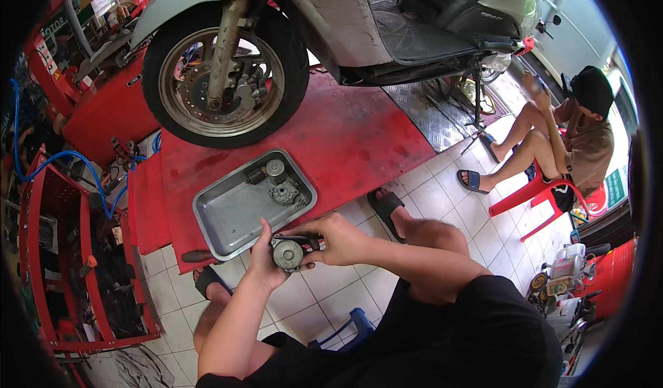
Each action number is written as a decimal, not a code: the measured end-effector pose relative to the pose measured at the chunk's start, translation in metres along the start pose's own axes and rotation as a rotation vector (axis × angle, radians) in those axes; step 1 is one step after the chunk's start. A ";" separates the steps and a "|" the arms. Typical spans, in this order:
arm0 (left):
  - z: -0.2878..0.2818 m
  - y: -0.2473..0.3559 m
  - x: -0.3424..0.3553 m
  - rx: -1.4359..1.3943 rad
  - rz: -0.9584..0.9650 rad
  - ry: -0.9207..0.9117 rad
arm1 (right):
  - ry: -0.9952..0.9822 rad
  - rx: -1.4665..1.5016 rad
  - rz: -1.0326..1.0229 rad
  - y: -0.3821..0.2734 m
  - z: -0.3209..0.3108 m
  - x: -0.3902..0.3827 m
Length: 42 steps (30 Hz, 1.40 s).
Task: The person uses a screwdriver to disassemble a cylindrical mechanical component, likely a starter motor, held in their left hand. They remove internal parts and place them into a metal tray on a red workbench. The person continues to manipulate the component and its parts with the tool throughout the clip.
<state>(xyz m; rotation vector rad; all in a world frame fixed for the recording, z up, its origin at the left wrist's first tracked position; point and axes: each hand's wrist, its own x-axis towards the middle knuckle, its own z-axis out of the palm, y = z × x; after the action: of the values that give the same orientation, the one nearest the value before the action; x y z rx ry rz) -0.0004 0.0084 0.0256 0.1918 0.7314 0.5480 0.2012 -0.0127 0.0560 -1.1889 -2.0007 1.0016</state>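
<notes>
Above the near edge of the red lift table (345, 139), my left hand (260, 262) is closed around the side of a round grey metal engine part (287, 256). Its circular face is turned up. My right hand (342, 240) grips the same part from the right, fingers bent around its edge. A dark narrow piece lies across the part's top between my hands; its kind is unclear. Just beyond, a rectangular metal tray (231, 212) holds a metal cylinder (276, 172), a grey cast-metal part (284, 193) and a small dark brownish part (256, 175).
A scooter (345, 29) stands on the table, its front wheel (224, 77) behind the tray. A brown tool handle (197, 256) sits by the table's near corner. Left is a red tool rack (83, 250). At right, another person (583, 125) sits on a red plastic stool (528, 198).
</notes>
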 end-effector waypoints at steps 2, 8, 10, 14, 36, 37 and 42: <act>-0.002 0.000 0.001 0.017 0.005 -0.007 | 0.005 0.003 -0.004 0.001 -0.002 -0.001; 0.004 0.001 -0.002 0.058 0.004 -0.016 | -0.003 -0.050 0.010 0.003 -0.002 0.000; 0.003 -0.001 -0.001 0.015 -0.008 -0.023 | -0.019 -0.038 0.024 -0.002 -0.004 -0.001; 0.001 -0.002 0.002 0.035 0.004 -0.056 | -0.013 -0.051 0.001 0.000 -0.004 -0.001; 0.004 -0.006 -0.003 0.084 0.014 -0.047 | -0.094 -0.091 -0.112 0.005 -0.009 -0.001; 0.000 -0.005 -0.001 0.102 0.015 -0.046 | -0.094 -0.107 -0.089 0.000 -0.011 0.001; 0.013 -0.003 -0.003 0.053 0.076 -0.016 | -0.152 -0.039 -0.148 0.002 -0.027 0.004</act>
<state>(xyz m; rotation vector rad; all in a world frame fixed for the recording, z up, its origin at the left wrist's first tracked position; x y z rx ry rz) 0.0081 0.0046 0.0358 0.2741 0.7260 0.5993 0.2214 -0.0005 0.0691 -0.9928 -2.2000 1.0084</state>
